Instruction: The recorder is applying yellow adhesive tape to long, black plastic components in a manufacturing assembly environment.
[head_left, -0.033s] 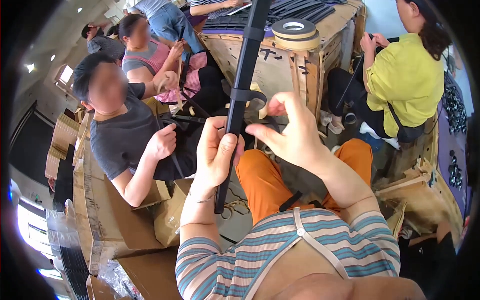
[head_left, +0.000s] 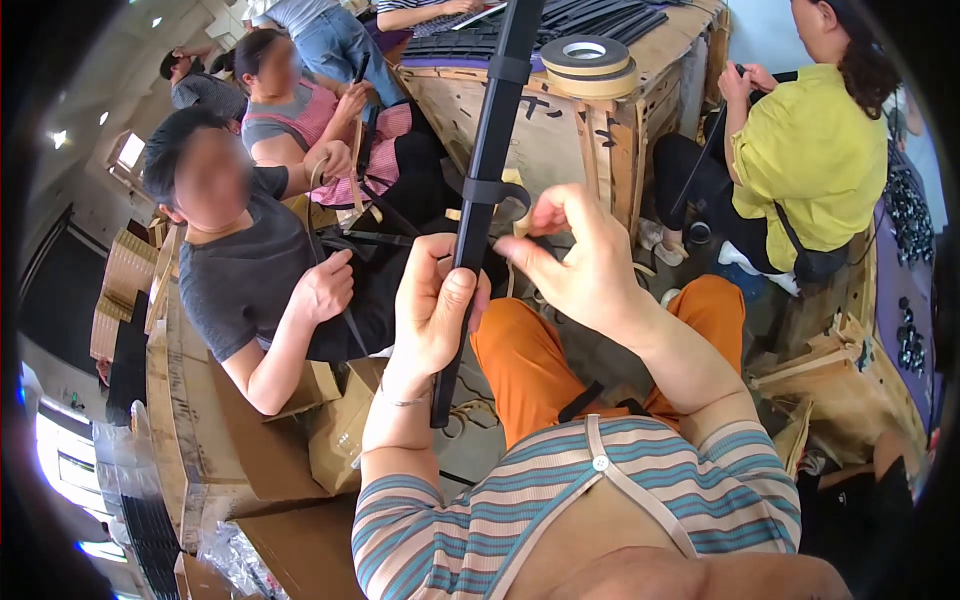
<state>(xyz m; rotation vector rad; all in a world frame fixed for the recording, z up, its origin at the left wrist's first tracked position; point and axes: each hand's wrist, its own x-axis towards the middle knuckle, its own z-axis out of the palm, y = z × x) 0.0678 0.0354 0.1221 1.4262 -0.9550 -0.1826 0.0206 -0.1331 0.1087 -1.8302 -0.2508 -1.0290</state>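
A long black bar (head_left: 478, 232) stands tilted upright before me, its top running past the upper edge of the picture. My left hand (head_left: 432, 305) wraps round its lower part, thumb across the front. Two bands of black adhesive strip (head_left: 484, 190) encircle the bar above that hand. From the lower band a short tail curls off to the right, its pale backing showing. Beside this tail is my right hand (head_left: 585, 265), thumb and forefinger apart, the fingertips very close to it; whether they touch it I cannot tell.
Two stacked tape rolls (head_left: 588, 65) and many black bars (head_left: 480, 45) lie on the table ahead. Co-workers sit close: one in a grey shirt (head_left: 250, 265) at left, one in yellow (head_left: 815, 165) at right. Opened cardboard boxes (head_left: 310, 545) stand at lower left.
My right thumb and forefinger have come a little nearer to each other and to the strip's tail. My left hand and the bar have hardly moved.
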